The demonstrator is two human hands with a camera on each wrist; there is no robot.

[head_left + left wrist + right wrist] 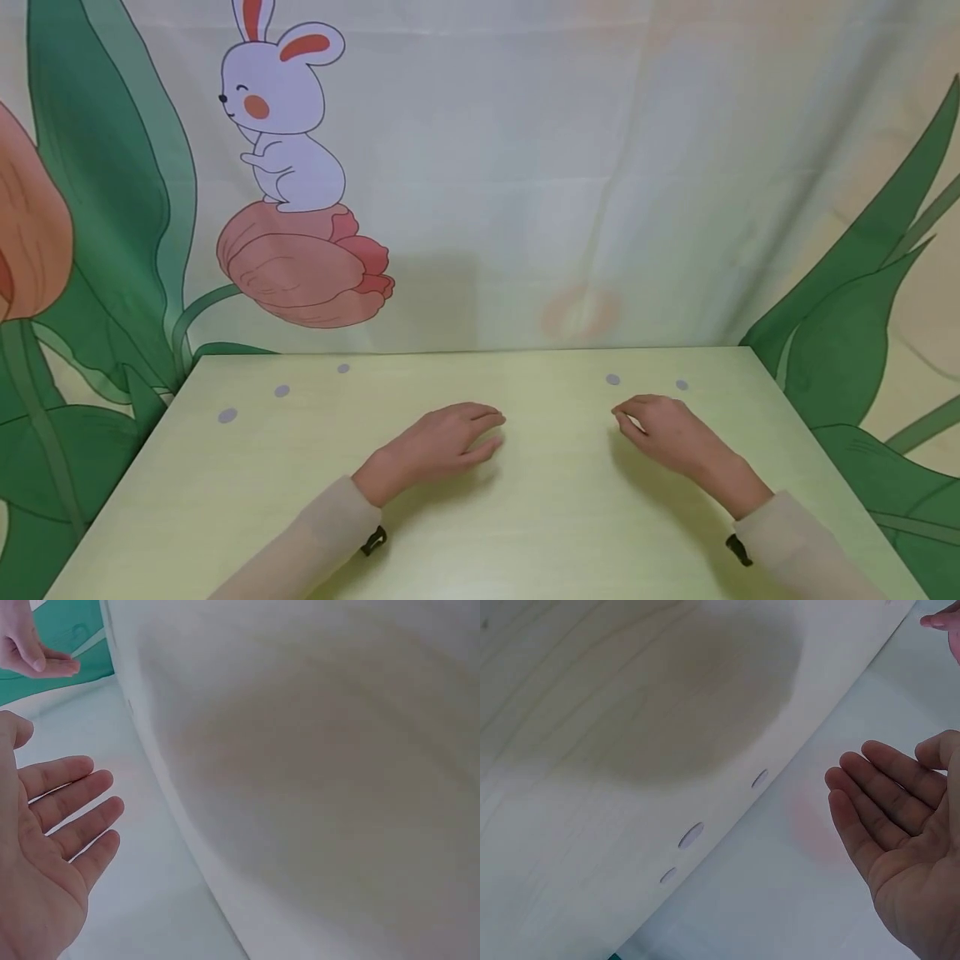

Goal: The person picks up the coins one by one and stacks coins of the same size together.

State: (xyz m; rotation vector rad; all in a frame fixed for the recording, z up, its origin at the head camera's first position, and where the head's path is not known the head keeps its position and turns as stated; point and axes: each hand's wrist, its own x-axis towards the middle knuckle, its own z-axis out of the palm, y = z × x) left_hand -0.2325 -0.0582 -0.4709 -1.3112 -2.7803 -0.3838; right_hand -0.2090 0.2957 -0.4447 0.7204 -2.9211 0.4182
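My left hand (442, 442) hovers over the middle of the pale table, its fingers loosely bent toward the right and nothing between them. In the left wrist view its palm (45, 862) shows bare, with the fingers slightly spread. My right hand (667, 433) is above the table on the other side, fingers pointing left and gently curved. The right wrist view shows that palm (922, 855) bare as well. A wide gap separates the two hands, and each casts a shadow on the tabletop.
The pale yellow table (555, 517) carries several small grey-violet dots (227, 415) toward its far corners. Behind its back edge hangs a curtain (510, 167) printed with a rabbit, tulips and green leaves. Light sleeves (307, 533) with dark straps cover both forearms.
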